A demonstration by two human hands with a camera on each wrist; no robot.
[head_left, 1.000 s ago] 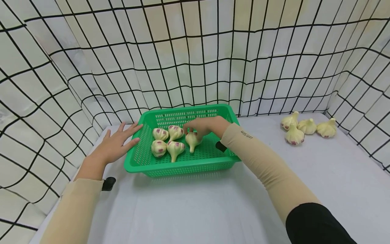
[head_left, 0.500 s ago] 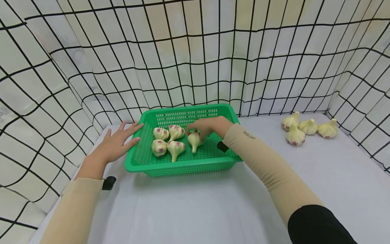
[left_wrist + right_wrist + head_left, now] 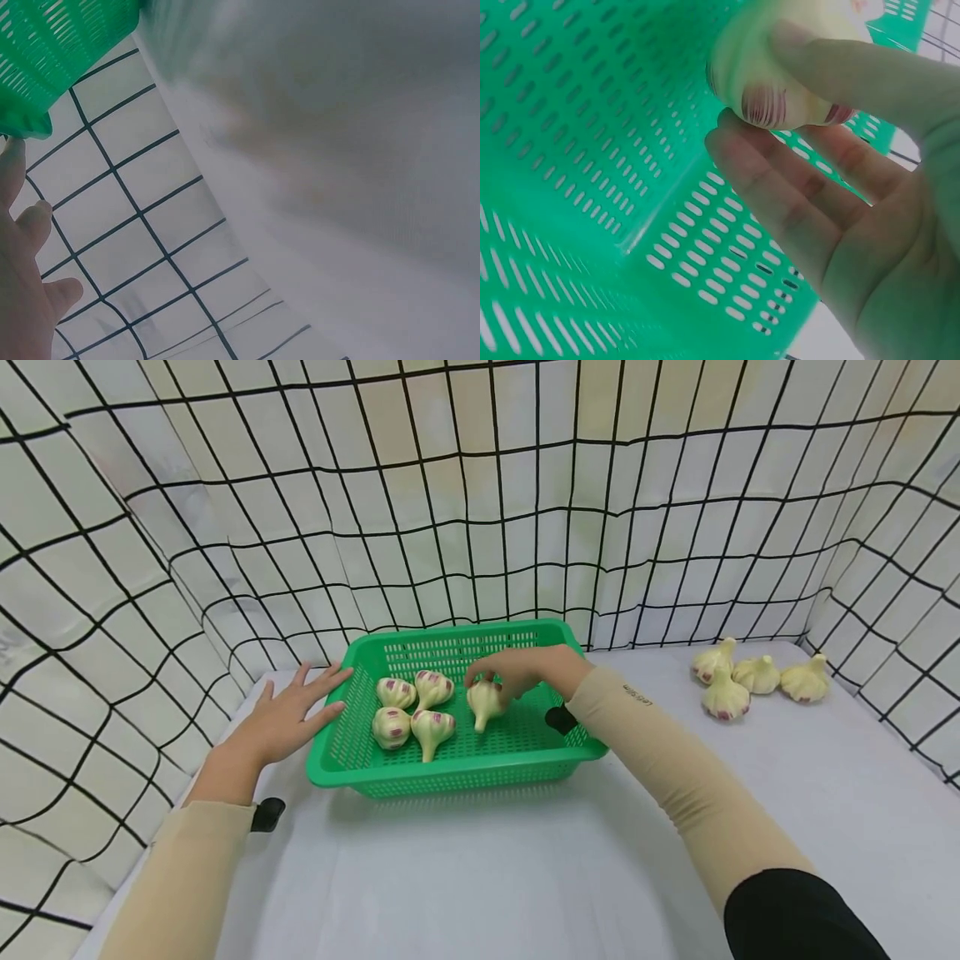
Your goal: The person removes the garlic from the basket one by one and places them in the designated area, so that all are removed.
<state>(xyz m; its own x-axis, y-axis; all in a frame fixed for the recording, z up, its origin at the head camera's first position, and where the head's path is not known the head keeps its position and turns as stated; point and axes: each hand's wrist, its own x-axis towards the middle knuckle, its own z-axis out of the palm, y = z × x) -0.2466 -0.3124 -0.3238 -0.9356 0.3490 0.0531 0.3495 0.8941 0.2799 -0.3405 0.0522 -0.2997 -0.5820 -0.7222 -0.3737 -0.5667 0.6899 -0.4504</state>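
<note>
A green plastic basket (image 3: 450, 774) with slotted walls stands on the white table. Inside it, my right hand (image 3: 521, 670) holds a garlic bulb (image 3: 483, 703) between thumb and fingers, its stem pointing toward me. The right wrist view shows the thumb on one side of this purple-marked bulb (image 3: 765, 75) and the fingers below it. Left of the held bulb, several more garlic bulbs (image 3: 432, 731) sit together in the basket. My left hand (image 3: 288, 718) has its fingers spread, the fingertips at the basket's left rim. In the left wrist view, one finger touches the basket corner (image 3: 30, 124).
Several garlic bulbs (image 3: 726, 695) lie grouped on the table (image 3: 465, 868) at the back right, outside the basket. Black netting (image 3: 525, 510) over white sheeting rises behind the basket and along both sides.
My right hand has shifted slightly to the right within the basket, and the held garlic bulb has moved with it. The left hand and the other bulbs look unchanged.
</note>
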